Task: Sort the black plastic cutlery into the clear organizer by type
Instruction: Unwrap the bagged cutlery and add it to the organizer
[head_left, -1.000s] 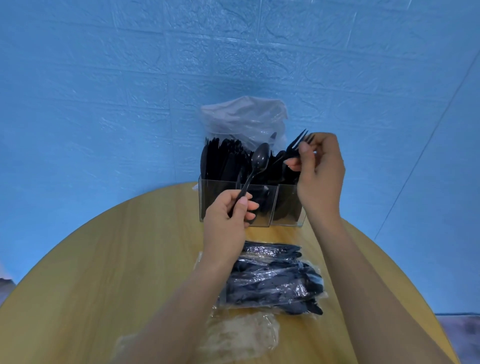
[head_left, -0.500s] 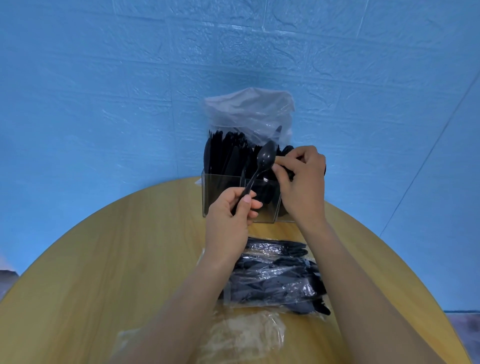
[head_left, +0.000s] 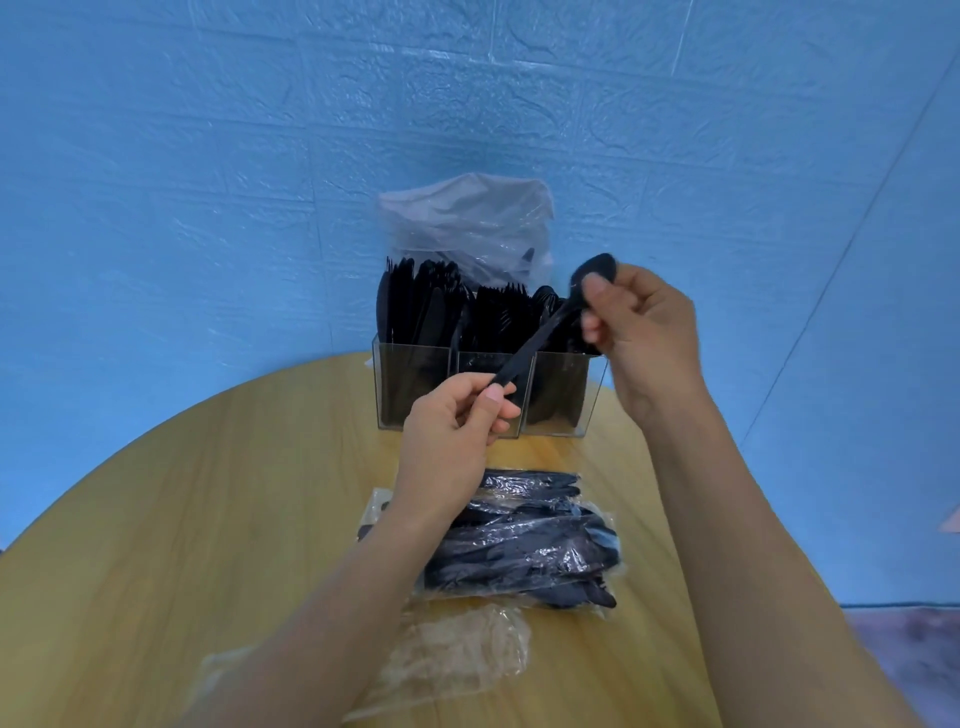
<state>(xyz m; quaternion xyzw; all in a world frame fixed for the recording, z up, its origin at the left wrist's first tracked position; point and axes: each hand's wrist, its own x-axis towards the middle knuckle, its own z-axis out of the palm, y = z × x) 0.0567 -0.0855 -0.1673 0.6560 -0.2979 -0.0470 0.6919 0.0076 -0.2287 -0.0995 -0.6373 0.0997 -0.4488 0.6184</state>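
Observation:
A black plastic spoon (head_left: 540, 338) stretches between my two hands in front of the clear organizer (head_left: 410, 387). My left hand (head_left: 447, 441) pinches the handle end and my right hand (head_left: 644, 332) pinches the spoon just below its bowl. The organizer has three compartments: knives on the left, forks in the middle, spoons on the right. A clear bag of black cutlery (head_left: 524, 545) lies on the table under my left forearm.
A wooden round table (head_left: 208, 545) carries everything. Behind the organizer a crumpled clear plastic bag (head_left: 467, 218) leans at the blue wall. Empty clear wrapping (head_left: 457, 654) lies near the table's front edge.
My right hand dropped the fork into the organizer, then took hold of the spoon's bowl end and moved right and up. My left hand kept hold of the handle.

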